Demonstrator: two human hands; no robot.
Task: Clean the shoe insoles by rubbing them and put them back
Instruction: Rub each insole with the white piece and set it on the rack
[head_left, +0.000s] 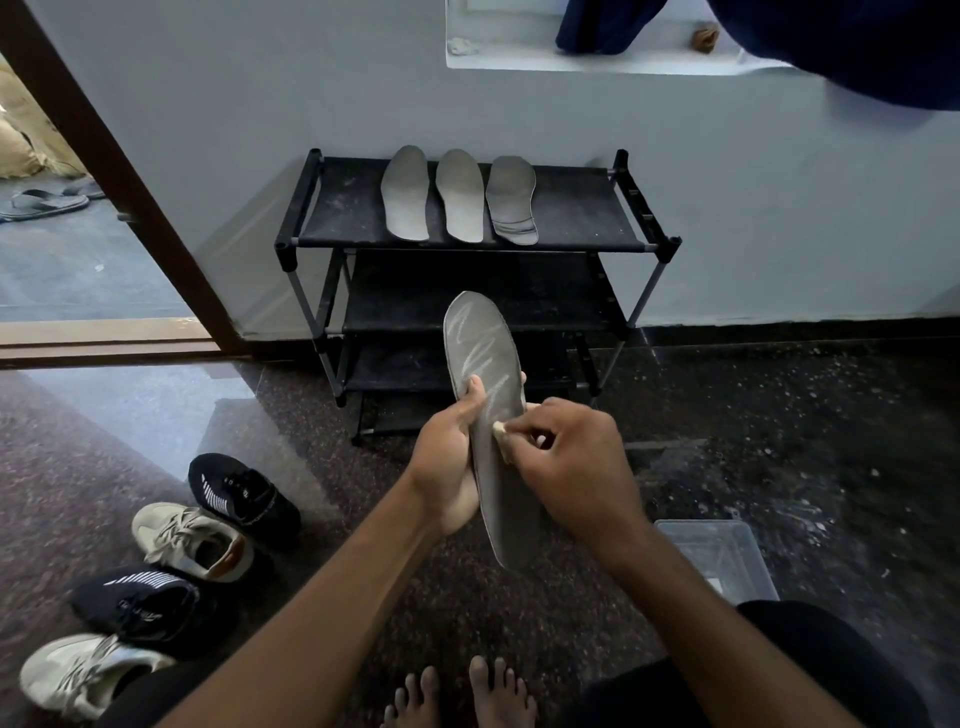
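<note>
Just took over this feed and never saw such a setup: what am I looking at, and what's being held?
No machine here: a person works with bare hands, and the single picture comes from a camera on their head, looking forward and down. The left hand grips a grey insole around its middle; the right hand pinches a small pale lump against it. Ahead, a black shoe rack carries three more insoles on its top shelf. On the floor to the left lie four shoes, two black and two beige; a clear plastic box sits to the right.
</note>
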